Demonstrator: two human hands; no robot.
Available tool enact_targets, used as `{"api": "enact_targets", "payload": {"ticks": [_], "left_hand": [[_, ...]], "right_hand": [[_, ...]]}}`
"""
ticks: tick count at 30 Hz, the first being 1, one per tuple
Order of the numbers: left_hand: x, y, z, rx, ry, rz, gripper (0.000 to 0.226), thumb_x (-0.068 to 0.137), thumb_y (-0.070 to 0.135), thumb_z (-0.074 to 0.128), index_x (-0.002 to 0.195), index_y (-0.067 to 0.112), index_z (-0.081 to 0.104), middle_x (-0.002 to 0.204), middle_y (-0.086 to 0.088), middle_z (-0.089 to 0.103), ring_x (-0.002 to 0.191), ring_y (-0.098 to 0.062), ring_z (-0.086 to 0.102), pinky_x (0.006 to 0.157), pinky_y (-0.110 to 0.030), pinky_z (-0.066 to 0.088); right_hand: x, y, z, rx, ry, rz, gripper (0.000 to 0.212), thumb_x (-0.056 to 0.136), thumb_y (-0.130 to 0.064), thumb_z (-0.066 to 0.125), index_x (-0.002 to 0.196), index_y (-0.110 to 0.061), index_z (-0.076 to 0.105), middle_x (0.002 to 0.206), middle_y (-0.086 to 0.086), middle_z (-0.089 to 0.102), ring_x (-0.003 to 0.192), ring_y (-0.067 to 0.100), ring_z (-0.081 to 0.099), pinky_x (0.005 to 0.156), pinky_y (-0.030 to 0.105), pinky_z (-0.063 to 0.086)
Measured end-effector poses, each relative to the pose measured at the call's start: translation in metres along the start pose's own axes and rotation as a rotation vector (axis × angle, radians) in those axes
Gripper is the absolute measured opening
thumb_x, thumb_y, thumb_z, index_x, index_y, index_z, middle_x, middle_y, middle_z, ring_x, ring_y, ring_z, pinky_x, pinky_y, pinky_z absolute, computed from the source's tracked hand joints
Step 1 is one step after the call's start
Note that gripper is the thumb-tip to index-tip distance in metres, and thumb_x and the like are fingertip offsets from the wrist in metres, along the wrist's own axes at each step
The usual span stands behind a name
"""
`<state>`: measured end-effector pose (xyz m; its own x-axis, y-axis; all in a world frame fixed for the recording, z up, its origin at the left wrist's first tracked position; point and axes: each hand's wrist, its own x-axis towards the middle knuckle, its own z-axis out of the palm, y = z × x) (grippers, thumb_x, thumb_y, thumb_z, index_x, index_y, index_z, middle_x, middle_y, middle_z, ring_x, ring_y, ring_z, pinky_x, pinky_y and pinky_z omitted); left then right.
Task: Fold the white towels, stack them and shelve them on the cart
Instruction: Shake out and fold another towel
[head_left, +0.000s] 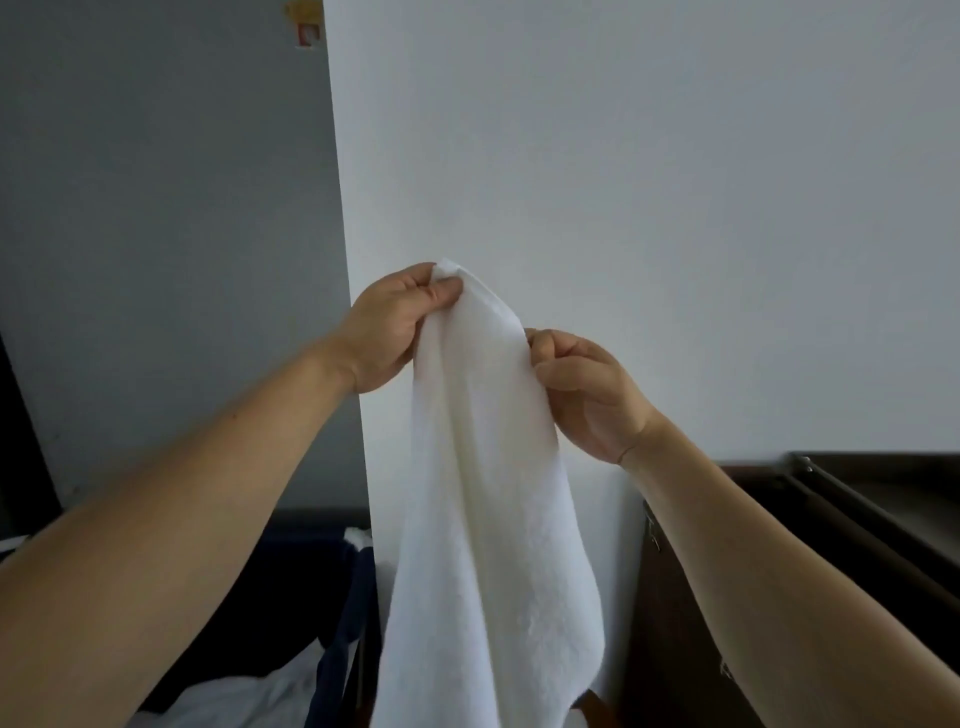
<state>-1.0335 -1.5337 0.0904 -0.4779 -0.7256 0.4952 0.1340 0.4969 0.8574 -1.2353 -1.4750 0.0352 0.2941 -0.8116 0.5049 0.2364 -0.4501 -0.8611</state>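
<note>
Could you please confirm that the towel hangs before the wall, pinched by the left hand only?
Not only: in the head view the left hand and the right hand both pinch the towel hanging before the wall.

At four o'clock stands a dark brown cart (691, 597), its flat top edged by a metal rail (802, 464). At seven o'clock a dark blue fabric bin (340, 654) holds crumpled white linen (244, 696), and more white cloth shows at its far rim.
</note>
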Motion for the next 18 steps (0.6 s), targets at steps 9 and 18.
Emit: {"api": "enact_targets", "payload": {"ticks": [9,18], "left_hand": [[-0.013,-0.048,-0.008,0.151,-0.091,-0.154,0.019,0.103,0.022,0.050,0.101,0.007,0.062,0.091,-0.002,0.063,0.084,-0.014,0.061,0.080,-0.032,0.049],[-0.010,-0.079,-0.027,0.277,0.331,-0.076,0.018,0.087,0.032,0.055,0.073,0.022,0.055,0.074,0.007,0.049,0.072,-0.012,0.044,0.066,-0.030,0.035]], "right_hand": [[-0.037,0.046,-0.023,-0.304,-0.062,0.446,0.055,0.075,-0.010,0.070,0.129,-0.010,0.059,0.125,0.013,0.067,0.114,0.028,0.065,0.095,0.038,0.054],[-0.067,0.078,-0.052,-1.059,0.118,0.432,0.029,0.078,-0.032,0.080,0.101,-0.029,0.063,0.095,-0.006,0.068,0.091,0.017,0.065,0.088,0.042,0.054]]}}
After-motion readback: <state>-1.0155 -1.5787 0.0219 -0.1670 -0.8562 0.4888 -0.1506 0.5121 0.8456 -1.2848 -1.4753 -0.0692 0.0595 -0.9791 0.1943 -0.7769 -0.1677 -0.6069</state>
